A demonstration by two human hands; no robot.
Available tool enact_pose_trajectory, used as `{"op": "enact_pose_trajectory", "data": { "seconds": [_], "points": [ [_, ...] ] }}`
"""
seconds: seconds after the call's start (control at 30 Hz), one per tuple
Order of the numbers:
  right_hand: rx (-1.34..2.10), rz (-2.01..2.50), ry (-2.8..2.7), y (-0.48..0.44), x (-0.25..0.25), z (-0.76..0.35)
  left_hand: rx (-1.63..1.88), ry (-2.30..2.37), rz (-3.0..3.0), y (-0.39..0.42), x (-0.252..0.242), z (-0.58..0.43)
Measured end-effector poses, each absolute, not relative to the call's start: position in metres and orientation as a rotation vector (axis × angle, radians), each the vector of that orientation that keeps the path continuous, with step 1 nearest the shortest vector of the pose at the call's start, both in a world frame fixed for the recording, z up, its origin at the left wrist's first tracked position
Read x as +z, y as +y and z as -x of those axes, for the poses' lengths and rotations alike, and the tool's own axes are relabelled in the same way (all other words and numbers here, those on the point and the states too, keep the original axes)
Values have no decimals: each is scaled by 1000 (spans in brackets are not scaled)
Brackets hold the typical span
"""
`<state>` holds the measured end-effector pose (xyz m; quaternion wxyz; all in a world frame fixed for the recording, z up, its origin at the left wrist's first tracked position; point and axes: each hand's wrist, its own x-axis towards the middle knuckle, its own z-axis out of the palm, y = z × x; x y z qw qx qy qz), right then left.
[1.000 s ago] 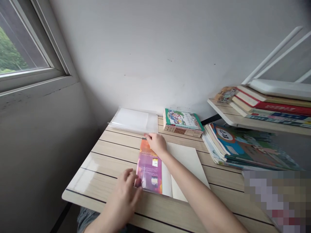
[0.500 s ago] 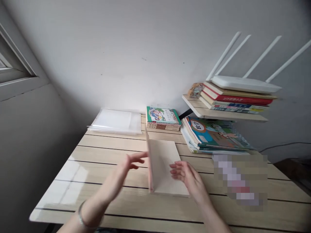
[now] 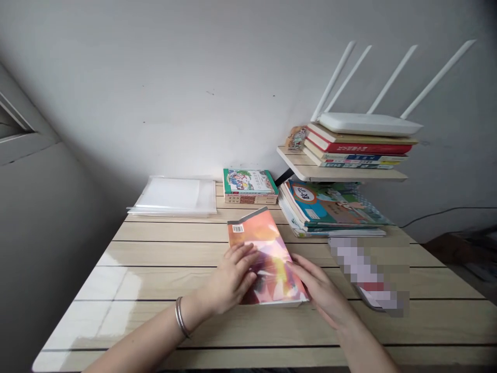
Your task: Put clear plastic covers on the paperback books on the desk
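Observation:
A book (image 3: 267,233) lies on the table in front of me, its orange, pink and yellow cover uppermost. A barcode label sits near its far left corner, and a dark strip runs along the far edge. Across the left part of the cover rests my left hand (image 3: 235,277), fingers stretched out and a little apart; a silvery bracelet circles that wrist. My right hand (image 3: 320,287) grips the book's right edge, its fingertips at the rim of the cover. Part of that hand is hidden behind the near right corner.
Clear plastic sleeves with white sheets (image 3: 173,196) lie at the table's back left. Small books (image 3: 250,184) are stacked at the back. Textbooks (image 3: 334,207) lie under a raised shelf (image 3: 341,175) carrying books and a white router (image 3: 368,123). A pixelated object (image 3: 365,272) lies right.
The book's cover, upright half a second ago with pale pages showing, now lies closed over them. My left hand has come down onto it, and my right hand has moved to its right edge.

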<state>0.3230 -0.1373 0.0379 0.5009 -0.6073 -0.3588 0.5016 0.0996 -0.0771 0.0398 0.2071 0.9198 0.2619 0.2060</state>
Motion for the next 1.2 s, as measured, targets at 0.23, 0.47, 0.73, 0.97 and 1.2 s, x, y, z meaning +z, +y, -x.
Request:
{"op": "enact_pose_trajectory", "data": {
  "seconds": [0.23,0.47,0.73,0.97,1.2],
  "points": [
    [945,1517,-1263,-84,59,-333,505,961,-2614,-54,27,-133],
    [808,1581,-1565,-66,18,-341,558,1025,-2754,-51,9,-152],
    [818,1552,-1509,-75,20,-334,733,1136,-2241,-47,22,-141],
    [923,1484,-1543,-95,35,-352,754,1367,-1389,-30,16,-123],
    [609,1550,-2012,-124,14,-395,714,1299,-1106,-34,21,-139]
  ]
}}
